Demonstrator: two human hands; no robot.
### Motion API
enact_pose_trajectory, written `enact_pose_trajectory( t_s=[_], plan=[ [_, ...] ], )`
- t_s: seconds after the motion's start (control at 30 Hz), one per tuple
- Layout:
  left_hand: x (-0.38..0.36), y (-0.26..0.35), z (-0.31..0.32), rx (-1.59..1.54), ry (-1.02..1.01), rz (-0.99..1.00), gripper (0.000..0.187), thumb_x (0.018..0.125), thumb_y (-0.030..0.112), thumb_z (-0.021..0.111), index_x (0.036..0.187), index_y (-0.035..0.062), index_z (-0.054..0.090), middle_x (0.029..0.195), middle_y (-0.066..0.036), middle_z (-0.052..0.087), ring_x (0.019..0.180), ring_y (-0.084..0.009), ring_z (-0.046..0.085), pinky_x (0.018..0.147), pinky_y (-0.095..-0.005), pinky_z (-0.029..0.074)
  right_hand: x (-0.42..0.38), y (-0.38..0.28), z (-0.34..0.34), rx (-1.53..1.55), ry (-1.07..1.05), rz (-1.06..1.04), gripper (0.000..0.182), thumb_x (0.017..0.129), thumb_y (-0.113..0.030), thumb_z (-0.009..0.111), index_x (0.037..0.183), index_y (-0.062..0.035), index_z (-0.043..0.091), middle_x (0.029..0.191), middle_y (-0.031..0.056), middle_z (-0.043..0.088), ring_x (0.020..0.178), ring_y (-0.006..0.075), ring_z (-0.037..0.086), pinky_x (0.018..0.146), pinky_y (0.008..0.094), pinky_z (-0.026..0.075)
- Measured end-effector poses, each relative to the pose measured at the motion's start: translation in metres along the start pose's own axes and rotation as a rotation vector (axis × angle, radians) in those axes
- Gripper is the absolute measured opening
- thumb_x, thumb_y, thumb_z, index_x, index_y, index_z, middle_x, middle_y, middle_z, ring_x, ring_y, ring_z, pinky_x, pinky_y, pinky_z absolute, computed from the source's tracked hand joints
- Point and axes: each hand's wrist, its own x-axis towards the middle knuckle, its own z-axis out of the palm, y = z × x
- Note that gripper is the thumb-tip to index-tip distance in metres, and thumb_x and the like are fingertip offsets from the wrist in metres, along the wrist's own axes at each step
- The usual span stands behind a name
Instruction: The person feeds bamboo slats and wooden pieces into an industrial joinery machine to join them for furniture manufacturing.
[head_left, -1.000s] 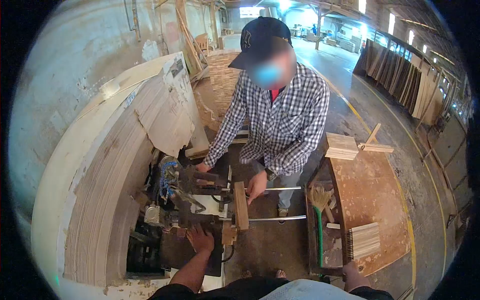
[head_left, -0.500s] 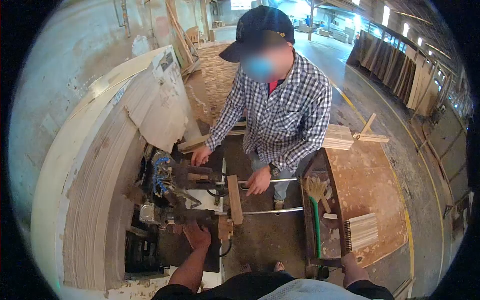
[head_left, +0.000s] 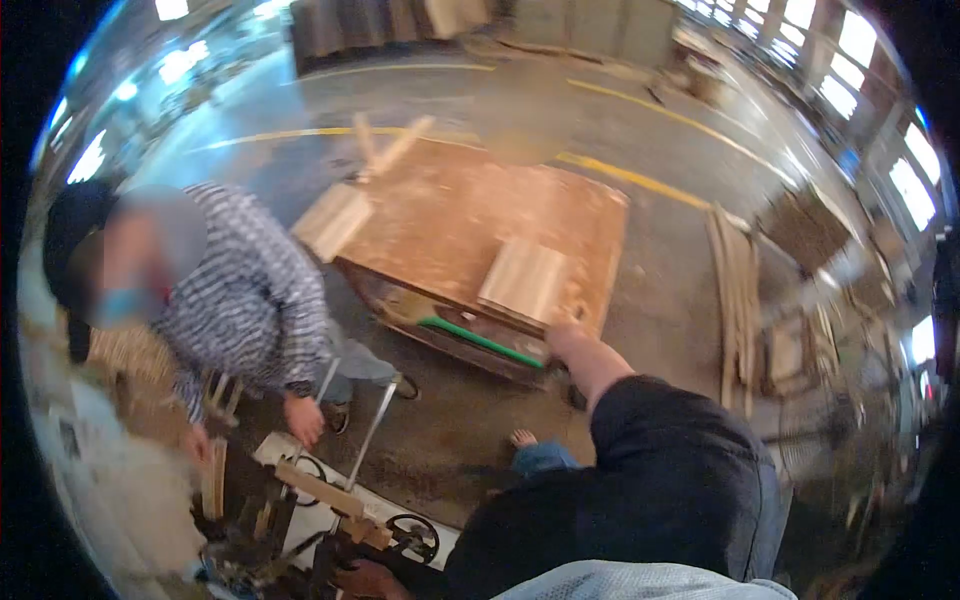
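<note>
My right hand [head_left: 568,338] reaches out to the near edge of the brown tabletop [head_left: 440,215], right at the corner of a stack of wood strips [head_left: 525,280]. Its fingers are blurred and partly hidden. Low in the view, my left hand [head_left: 372,578] is at the machine [head_left: 300,550], close to a small wood block [head_left: 368,532], its fingers smeared by motion. A wooden bar [head_left: 318,488] lies across the machine's metal rods [head_left: 372,430], near a black handwheel [head_left: 415,538].
A person in a checked shirt [head_left: 250,270] leans over the machine's far side, one hand [head_left: 303,418] near the rods. Another wood stack [head_left: 335,220] sits at the tabletop's left corner. A green handle [head_left: 480,340] lies below its edge. Long boards [head_left: 735,310] lie on the floor at right.
My view has swung right and tilted, so the tabletop is now central and the machine is at lower left. My right arm is stretched further toward the wood stack.
</note>
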Motion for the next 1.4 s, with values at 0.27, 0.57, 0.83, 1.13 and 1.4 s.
enact_pose_trajectory(
  t_s=[0.27, 0.57, 0.83, 1.13, 1.4],
  plan=[
    [0.084, 0.053, -0.002, -0.045, -0.076, 0.364, 0.039, 0.092, 0.027, 0.057, 0.121, 0.0011, 0.062, 0.119, -0.021, 0.063, 0.113, -0.0370, 0.059, 0.098, -0.0477, 0.045, -0.007, -0.011, -0.042, 0.489, -0.269, 0.323, 0.030, 0.094, -0.017, 0.052, 0.113, -0.0057, 0.072, 0.118, 0.0140, 0.069, 0.109, 0.0286, 0.067, 0.089, 0.0422, 0.054],
    [0.156, 0.167, -0.007, -0.075, -0.087, 0.649, 0.038, 0.092, 0.027, 0.057, 0.121, 0.0016, 0.063, 0.117, -0.020, 0.064, 0.111, -0.0367, 0.059, 0.096, -0.0478, 0.046, -0.006, -0.015, -0.045, 0.615, -0.327, 0.410, 0.030, 0.093, -0.016, 0.055, 0.117, -0.0066, 0.070, 0.123, 0.0133, 0.067, 0.110, 0.0320, 0.067, 0.083, 0.0488, 0.056],
    [0.184, 0.318, -0.008, -0.163, -0.055, 0.823, 0.038, 0.092, 0.027, 0.057, 0.120, 0.0021, 0.063, 0.116, -0.020, 0.064, 0.109, -0.0364, 0.060, 0.094, -0.0478, 0.047, -0.001, -0.008, -0.050, 0.635, -0.409, 0.423, 0.029, 0.089, -0.014, 0.063, 0.116, -0.0077, 0.071, 0.121, 0.0134, 0.068, 0.106, 0.0336, 0.068, 0.070, 0.0588, 0.056],
    [0.182, 0.399, -0.008, -0.157, -0.074, 0.909, 0.037, 0.093, 0.027, 0.056, 0.119, 0.0027, 0.064, 0.114, -0.019, 0.065, 0.107, -0.0361, 0.061, 0.093, -0.0479, 0.047, 0.000, -0.006, -0.043, 0.621, -0.387, 0.318, 0.031, 0.088, -0.014, 0.064, 0.117, -0.0075, 0.070, 0.118, 0.0137, 0.069, 0.103, 0.0351, 0.068, 0.068, 0.0596, 0.056],
    [0.192, 0.411, -0.015, -0.102, -0.111, 0.883, 0.036, 0.093, 0.028, 0.056, 0.118, 0.0032, 0.064, 0.113, -0.019, 0.065, 0.105, -0.0358, 0.062, 0.091, -0.0480, 0.048, -0.008, -0.004, -0.045, 0.567, -0.317, 0.209, 0.029, 0.088, -0.014, 0.062, 0.115, -0.0064, 0.071, 0.120, 0.0138, 0.068, 0.104, 0.0343, 0.068, 0.071, 0.0581, 0.057]
  ],
)
